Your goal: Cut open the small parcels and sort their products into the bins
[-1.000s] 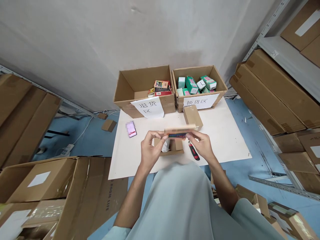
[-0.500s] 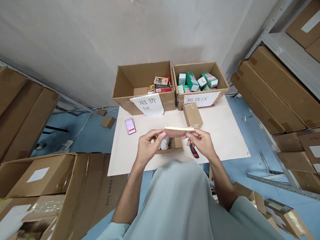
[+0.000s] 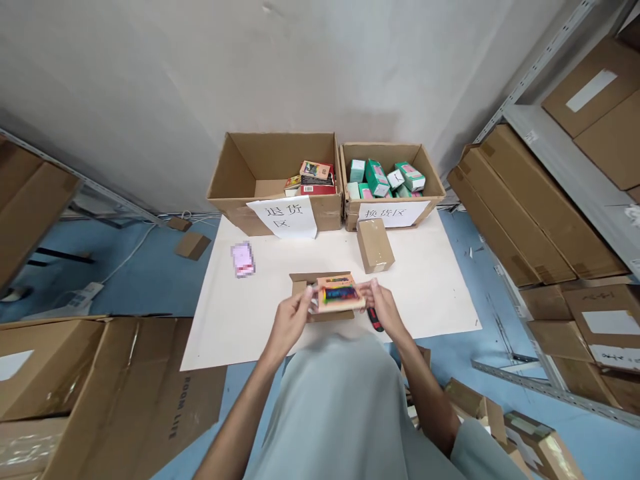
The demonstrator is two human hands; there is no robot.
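Between my hands is a book (image 3: 340,297) with a colourful cover, tilted so its front faces me. My left hand (image 3: 291,319) pinches its left edge, thumb on top. At its right edge my right hand (image 3: 384,308) grips it with thumb and fingers. Just beneath the book stands an open small cardboard box (image 3: 300,287), its inside mostly covered. A red and black box cutter (image 3: 375,320) lies on the table beside my right hand. Beyond it sits a closed brown carton (image 3: 375,247).
At the back of the white table (image 3: 420,280) stand a large box with books (image 3: 225,180) and a box of green-and-white packets (image 3: 433,187), both with paper signs. A phone (image 3: 243,259) lies at left. Shelves and cartons (image 3: 545,200) flank the table.
The book has been lowered toward me and turned, from edge-on to showing its colourful cover. Both hands keep hold of it. The view has shifted slightly.
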